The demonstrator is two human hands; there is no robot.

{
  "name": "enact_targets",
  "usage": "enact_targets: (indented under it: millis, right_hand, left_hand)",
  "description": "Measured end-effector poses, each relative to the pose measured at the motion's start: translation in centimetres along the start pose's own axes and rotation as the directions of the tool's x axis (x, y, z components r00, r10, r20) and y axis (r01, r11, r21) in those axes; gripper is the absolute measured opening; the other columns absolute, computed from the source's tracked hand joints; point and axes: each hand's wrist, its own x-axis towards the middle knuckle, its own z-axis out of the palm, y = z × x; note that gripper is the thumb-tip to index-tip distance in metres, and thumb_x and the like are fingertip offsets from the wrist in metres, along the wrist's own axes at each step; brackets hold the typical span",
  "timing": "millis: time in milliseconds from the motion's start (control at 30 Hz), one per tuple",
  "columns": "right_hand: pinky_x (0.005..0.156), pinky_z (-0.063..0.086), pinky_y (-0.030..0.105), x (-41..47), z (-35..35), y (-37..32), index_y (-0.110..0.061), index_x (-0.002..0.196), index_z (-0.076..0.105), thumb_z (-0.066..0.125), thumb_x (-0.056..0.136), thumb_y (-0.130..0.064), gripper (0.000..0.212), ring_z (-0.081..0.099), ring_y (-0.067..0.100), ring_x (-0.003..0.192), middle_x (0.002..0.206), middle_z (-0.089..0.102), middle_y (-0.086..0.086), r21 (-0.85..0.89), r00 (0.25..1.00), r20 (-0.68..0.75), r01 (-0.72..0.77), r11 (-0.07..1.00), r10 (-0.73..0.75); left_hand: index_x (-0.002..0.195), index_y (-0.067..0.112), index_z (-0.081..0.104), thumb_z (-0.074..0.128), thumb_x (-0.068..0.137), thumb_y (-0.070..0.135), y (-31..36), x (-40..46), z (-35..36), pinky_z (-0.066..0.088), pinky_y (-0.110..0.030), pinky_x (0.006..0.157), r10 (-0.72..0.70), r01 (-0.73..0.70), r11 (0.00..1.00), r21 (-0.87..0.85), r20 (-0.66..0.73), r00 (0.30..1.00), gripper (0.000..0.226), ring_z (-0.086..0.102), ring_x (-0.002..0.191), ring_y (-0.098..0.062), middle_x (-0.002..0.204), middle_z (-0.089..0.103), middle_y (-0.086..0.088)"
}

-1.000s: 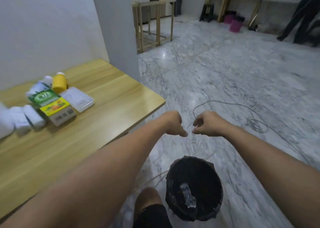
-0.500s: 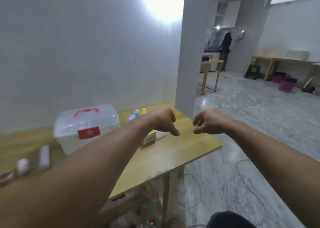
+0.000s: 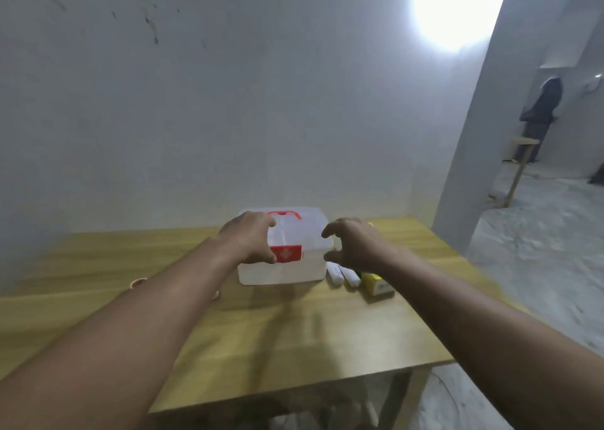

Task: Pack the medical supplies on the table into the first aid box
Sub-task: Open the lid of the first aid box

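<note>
A translucent white first aid box (image 3: pixel 302 233) with a red handle and a red label stands shut near the back of the wooden table (image 3: pixel 294 325). My left hand (image 3: pixel 250 242) is in front of the box's left side, fingers spread and curved; contact cannot be told. My right hand (image 3: pixel 354 245) hovers at the box's right side, fingers apart, holding nothing. White bandage rolls (image 3: pixel 341 273) and a yellow carton (image 3: pixel 376 282) lie just right of the box, partly hidden by my right hand.
A small tan roll (image 3: pixel 139 282) lies on the table at the left, beside my left forearm. A white wall rises behind the table and a pillar (image 3: pixel 474 135) stands at its right. Marble floor (image 3: pixel 539 250) lies beyond the table's right edge, with a person far off.
The view has swung left from the floor and bin to face the table. Both fists have opened and reached forward to either side of the first aid box.
</note>
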Motion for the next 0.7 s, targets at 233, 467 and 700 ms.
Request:
enact_targets:
  millis: [233,467,700]
  right_hand:
    - [0.105,0.037,0.038,2.1,4.2,-1.0,-0.012,0.129,0.052,0.074,0.078,-0.030,0.059,0.043,0.029,0.132,0.144,0.048,0.011,-0.246,0.943,-0.129,0.268,0.931,-0.306]
    - [0.101,0.047,0.047,3.5,6.5,-1.4,-0.010,0.116,0.054,0.083,0.067,-0.024,0.059,0.052,0.036,0.125,0.137,0.054,0.018,-0.339,0.852,-0.132,0.441,0.831,-0.506]
    - [0.106,0.041,0.052,4.1,8.9,0.4,-0.012,0.125,0.053,0.080,0.074,-0.019,0.058,0.048,0.037,0.130,0.141,0.051,0.018,-0.365,0.765,-0.253,0.492,0.790,-0.593]
  left_hand:
    - [0.150,0.017,0.029,0.073,0.078,0.035,-2.8,1.1,2.6,0.027,-0.038,0.115,0.031,-0.029,0.999,0.042,-0.045,0.999,0.086,0.021,0.147,-0.020,0.160,0.023,-0.002]
    - [0.151,0.018,0.027,0.075,0.080,0.024,-4.1,1.9,5.0,0.025,-0.037,0.118,0.055,-0.071,0.994,-0.089,-0.173,0.983,0.086,0.016,0.149,-0.015,0.160,0.024,0.003]
    - [0.151,0.021,0.027,0.076,0.079,0.019,-4.9,2.2,5.9,0.023,-0.035,0.119,0.067,-0.108,0.976,-0.191,-0.210,0.975,0.086,0.012,0.149,-0.009,0.160,0.022,0.008]
